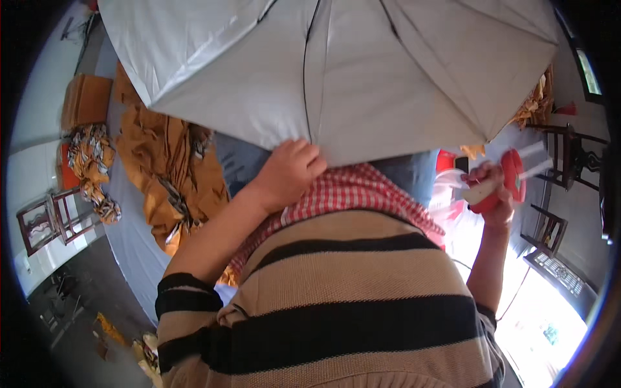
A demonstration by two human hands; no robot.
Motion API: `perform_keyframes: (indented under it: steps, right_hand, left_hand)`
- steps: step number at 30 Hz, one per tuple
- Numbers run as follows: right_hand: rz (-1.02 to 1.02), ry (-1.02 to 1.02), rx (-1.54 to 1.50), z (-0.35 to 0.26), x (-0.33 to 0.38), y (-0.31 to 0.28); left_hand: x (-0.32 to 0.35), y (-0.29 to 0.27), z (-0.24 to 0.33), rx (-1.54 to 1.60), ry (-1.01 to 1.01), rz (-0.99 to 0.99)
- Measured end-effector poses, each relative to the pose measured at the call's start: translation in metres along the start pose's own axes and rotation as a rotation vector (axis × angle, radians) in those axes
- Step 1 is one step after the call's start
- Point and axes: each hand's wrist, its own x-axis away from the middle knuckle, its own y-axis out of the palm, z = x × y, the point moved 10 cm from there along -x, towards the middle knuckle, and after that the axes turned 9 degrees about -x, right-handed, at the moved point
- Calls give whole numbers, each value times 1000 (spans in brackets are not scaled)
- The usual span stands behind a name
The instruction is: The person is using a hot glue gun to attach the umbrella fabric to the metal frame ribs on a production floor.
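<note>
Grey umbrella cloth spreads open across the top of the view, and the left hand pinches its lower edge. The right hand is clamped on a red tape dispenser, just beside the umbrella's right edge.

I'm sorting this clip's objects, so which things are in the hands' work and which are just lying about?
In hand:
- left hand gripping the edge of the grey umbrella
- right hand holding a red tape dispenser

Lying about:
- mustard cloth on the table
- patterned fabric
- wooden chairs
</note>
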Motion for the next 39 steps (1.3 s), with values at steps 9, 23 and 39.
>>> perform_keyframes:
  steps: [9, 23, 39]
  right_hand:
    - [-335, 436, 34, 118, -190, 140]
    - [18, 105, 680, 98, -258, 106]
    - [-108, 626, -404, 191, -239, 132]
  left_hand:
    - [-16, 22, -14, 335, 136, -377]
    - [-169, -28, -217, 44, -602, 331]
    - [-139, -118, -260, -320, -627, 368]
